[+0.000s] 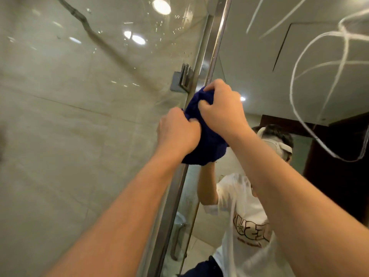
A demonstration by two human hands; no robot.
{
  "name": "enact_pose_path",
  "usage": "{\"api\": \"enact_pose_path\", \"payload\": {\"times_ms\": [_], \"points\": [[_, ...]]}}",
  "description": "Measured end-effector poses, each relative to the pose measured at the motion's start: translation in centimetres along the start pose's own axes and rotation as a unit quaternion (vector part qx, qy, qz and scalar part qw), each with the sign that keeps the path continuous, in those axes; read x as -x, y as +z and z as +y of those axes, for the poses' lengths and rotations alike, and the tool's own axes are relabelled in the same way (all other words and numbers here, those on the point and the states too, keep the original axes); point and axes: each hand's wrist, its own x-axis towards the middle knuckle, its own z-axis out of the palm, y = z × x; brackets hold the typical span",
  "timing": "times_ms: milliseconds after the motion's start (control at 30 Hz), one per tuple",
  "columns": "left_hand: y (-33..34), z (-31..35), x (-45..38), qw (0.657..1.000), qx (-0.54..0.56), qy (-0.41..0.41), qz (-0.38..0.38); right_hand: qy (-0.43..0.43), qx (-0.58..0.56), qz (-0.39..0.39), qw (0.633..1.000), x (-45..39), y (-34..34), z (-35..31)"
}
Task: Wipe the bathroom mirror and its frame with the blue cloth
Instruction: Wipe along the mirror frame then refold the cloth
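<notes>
1. Both hands are up on the blue cloth [203,136], which I see bunched against the metal frame [216,43] at the mirror's left edge, about mid-height in my view.
2. My left hand [177,129] grips the lower left part of the cloth, fingers curled into the fabric, the knuckles toward me.
3. My right hand [221,104] grips the upper part, its fingertips dug into the folds and its upper knuckles right at the frame.
4. The cloth hangs in a dark blue wad between and below the two hands, and its lower end droops over the frame.
5. The mirror [259,62] fills the right side of my view. White looping smears [295,80] run across its upper right area, well apart from the cloth.
6. In the mirror I see the reflection of a person in a white printed T-shirt [245,226] with a raised arm; the cloth covers part of that reflection.
7. Left of the frame stands a glass panel [99,56] with water spots and ceiling light reflections, and pale tiled wall shows behind it.
8. A metal hinge [182,79] is clamped on the glass just left of the frame, a little above the cloth.
9. Lower down, near the frame, a metal handle [176,240] shows through the glass.
</notes>
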Motion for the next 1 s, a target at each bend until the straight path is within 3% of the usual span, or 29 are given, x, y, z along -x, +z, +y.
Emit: {"api": "enact_pose_path", "payload": {"times_ms": [167, 467, 733, 1000], "points": [[0.1, -1.9, 0.6, 0.999, -0.014, 0.047, -0.004, -0.005, -0.008, 0.004, 1.0, 1.1, 1.0, 0.5], [0.8, -3.4, 1.8, 0.999, -0.01, 0.048, 0.021, -0.026, -0.019, 0.003, 0.999, 2.3, 2.2, 1.1], [0.5, 2.5, -1.9, 0.999, 0.044, 0.004, 0.029, -0.006, -0.018, -0.043, 0.999, -4.1, -1.7, 0.0], [-1.1, 10.0, -7.0, 0.999, 0.023, -0.024, 0.009, 0.018, -0.009, -0.069, 0.997, -11.9, -5.9, -1.7]]}}
